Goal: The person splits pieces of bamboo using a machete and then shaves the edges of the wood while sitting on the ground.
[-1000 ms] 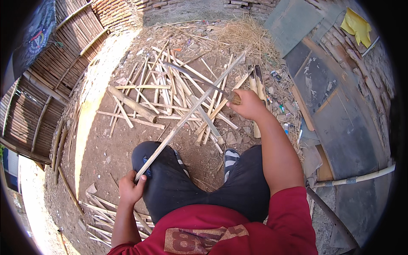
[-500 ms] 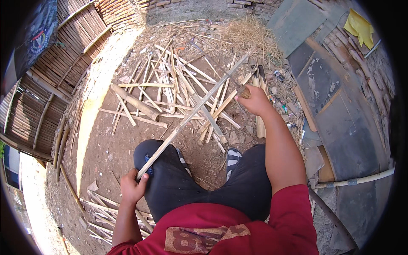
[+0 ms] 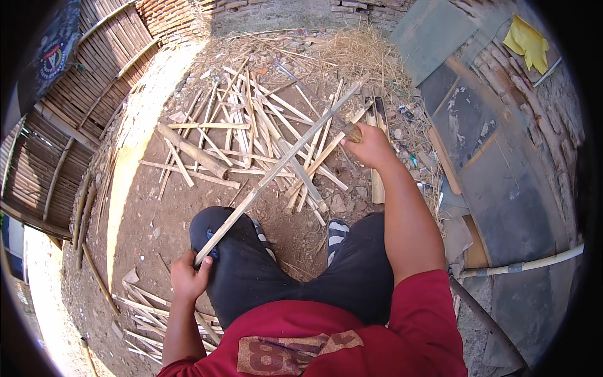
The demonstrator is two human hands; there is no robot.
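My left hand (image 3: pixel 190 276) is closed around the near end of a long, pale bamboo strip (image 3: pixel 269 178), beside my left knee. The strip slants up and away to the right. A long-bladed knife (image 3: pixel 353 132) is gripped by its wooden handle in my right hand (image 3: pixel 370 148). Its thin blade points away to the far left and crosses the strip near the far end; whether they touch I cannot tell. Beyond my feet lies a loose heap of split bamboo strips (image 3: pixel 242 100), with a thick bamboo pole (image 3: pixel 193 151) at its left side.
More strips (image 3: pixel 147 320) lie on the ground at my near left. Dry straw (image 3: pixel 364 53) is piled at the back. Dark boards (image 3: pixel 496 169) lean along the right, with a yellow cloth or sheet (image 3: pixel 527 44) above. A woven bamboo wall (image 3: pixel 94 75) stands at the left.
The whole view has swung slightly, so everything sits a little further left. Both hands keep their grips, and the strip and knife look nearly unmoved relative to each other.
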